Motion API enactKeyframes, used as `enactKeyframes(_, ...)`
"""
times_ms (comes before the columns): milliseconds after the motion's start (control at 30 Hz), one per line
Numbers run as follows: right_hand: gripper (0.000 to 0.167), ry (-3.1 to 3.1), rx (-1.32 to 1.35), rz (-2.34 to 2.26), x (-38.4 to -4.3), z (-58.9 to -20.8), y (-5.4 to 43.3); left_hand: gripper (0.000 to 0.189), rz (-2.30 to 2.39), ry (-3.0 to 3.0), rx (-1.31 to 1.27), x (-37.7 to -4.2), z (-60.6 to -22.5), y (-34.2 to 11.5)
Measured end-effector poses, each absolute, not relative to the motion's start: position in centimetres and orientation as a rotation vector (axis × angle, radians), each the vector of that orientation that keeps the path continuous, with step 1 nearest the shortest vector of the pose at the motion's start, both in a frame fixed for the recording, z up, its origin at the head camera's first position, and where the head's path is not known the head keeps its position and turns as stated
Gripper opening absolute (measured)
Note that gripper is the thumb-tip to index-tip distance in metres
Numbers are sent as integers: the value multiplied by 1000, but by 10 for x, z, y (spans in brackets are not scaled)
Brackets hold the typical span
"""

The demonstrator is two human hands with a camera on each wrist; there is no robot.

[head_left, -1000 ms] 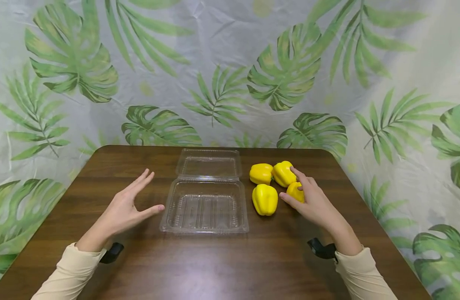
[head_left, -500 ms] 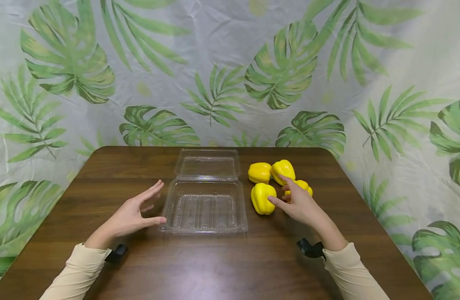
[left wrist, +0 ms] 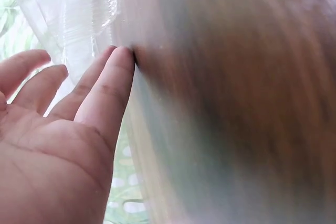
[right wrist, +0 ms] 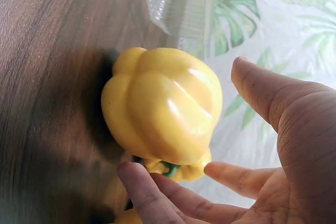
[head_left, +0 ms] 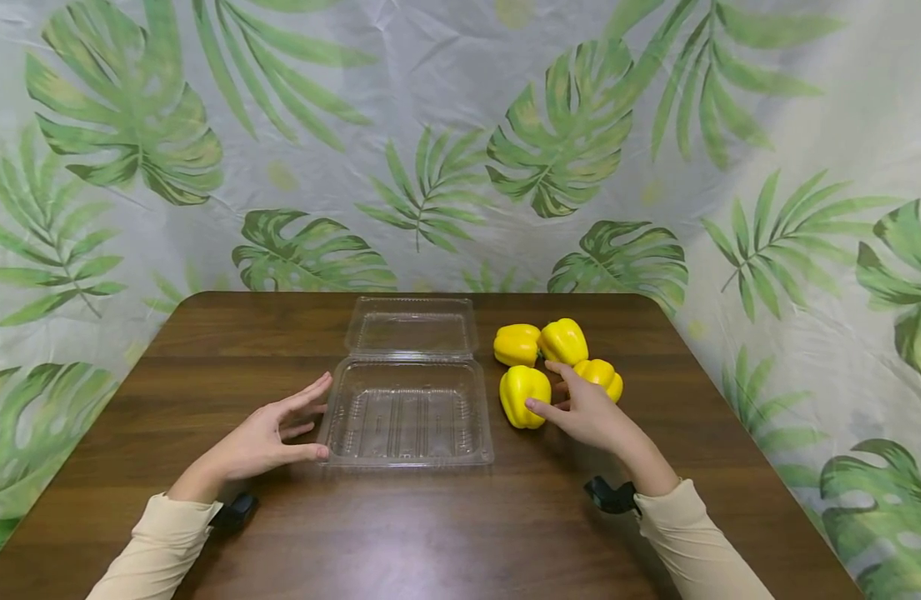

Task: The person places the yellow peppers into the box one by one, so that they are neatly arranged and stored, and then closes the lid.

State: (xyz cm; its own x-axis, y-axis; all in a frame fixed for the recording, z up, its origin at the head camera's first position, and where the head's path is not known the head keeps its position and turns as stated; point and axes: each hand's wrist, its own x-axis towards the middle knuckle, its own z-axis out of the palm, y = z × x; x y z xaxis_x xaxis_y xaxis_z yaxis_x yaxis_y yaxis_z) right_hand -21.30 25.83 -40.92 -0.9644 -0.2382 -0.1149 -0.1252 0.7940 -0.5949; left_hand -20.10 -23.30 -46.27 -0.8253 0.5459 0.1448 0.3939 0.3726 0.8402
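while the right hand (head_left: 591,417) is at the right side of the nearest yellow pepper (head_left: 523,396), its grip is wide; in the right wrist view the thumb stands apart from the fingers, and a gap is seen between thumb and pepper. this pepper rests on the brown wooden table (head_left: 430,533), just to the right of the clear plastic container (head_left: 407,425). the left hand (head_left: 261,437) is at the left edge of this container, with thumb and fingers also wide apart; its wrist view is blurred, so i cannot tell if the fingertips touch the plastic. the lid (head_left: 411,327) is folded back on the far side. near the first pepper are three more: the left rear pepper (head_left: 517,345), the right rear pepper (head_left: 564,342) and the right pepper (head_left: 599,377), partly covered by the right hand. behind the table is a pale cloth (head_left: 445,67) with green leaves printed on it.
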Motion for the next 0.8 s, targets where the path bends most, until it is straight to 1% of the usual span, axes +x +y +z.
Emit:
enactKeyframes(367,95,2787,-285,-860,-214,-415,254,103,1487,2380,915,-197,-465,-236)
enactKeyframes(800,98,2781,-244,-878,-219,-417,253,101,1439,2496,870,-191,-463,-231)
